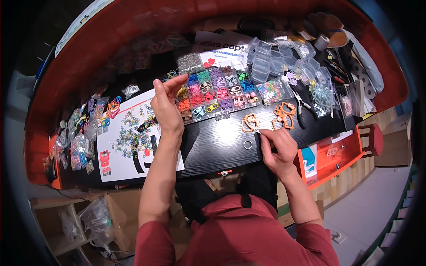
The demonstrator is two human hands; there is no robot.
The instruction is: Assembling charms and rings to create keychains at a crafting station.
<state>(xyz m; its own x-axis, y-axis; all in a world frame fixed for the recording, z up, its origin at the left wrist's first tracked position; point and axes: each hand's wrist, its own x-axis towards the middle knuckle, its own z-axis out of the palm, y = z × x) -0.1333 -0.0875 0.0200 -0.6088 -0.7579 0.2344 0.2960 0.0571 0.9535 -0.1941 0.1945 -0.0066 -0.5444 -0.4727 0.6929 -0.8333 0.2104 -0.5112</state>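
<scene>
My left hand (167, 106) is raised over the left end of a clear compartment box (222, 116), its fingers stretched out and nothing visible in them. The box holds small clasps and charms sorted by colour. On the black table my right hand (280, 153) is closed, thumb and forefinger pinched together; whatever sits between them is too small to make out. Just beyond its fingertips lies an orange openwork charm (251, 123). More orange charms (284, 116) are bunched to the right of it. A silver split ring (247, 145) lies left of my right hand.
Many small coloured rings (133, 133) are scattered on a white printed sheet (113, 170) at left. Pliers (301, 106) lie at right, near bagged beads (273, 91) and clear plastic boxes (270, 62). An orange drawer (339, 155) stands pulled out at right.
</scene>
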